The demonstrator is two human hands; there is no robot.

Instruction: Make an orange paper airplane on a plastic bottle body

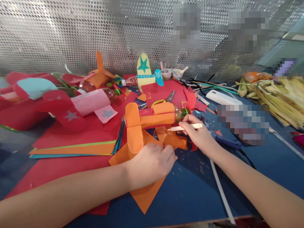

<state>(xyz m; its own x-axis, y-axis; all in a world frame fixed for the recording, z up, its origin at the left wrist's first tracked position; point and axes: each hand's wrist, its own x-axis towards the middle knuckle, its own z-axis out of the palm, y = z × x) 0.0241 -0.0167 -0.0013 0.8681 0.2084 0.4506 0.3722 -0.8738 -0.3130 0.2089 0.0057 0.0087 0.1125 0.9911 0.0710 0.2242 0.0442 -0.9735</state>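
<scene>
My right hand (196, 131) grips a white marker (175, 128), its tip at an orange craft sheet piece (163, 134). My left hand (152, 163) is closed, fingers curled down at the near edge of that piece; its fingertips are partly hidden. Beneath and beside this hand lies a larger orange sheet (146, 199). Just beyond my hands is a toy plane made from a plastic bottle (177, 113), wrapped in orange with an orange wing (133, 118). Scissors with yellow handles (170, 96) lie behind the plane.
Stacked coloured sheets (78, 139) lie left, with red and pink bottle planes (90, 101) above. A blue glue gun (228, 142) and a white strip (222, 191) are right. Corn husks (273, 98) lie far right. A perforated metal screen (95, 28) stands behind the blue table (190, 196).
</scene>
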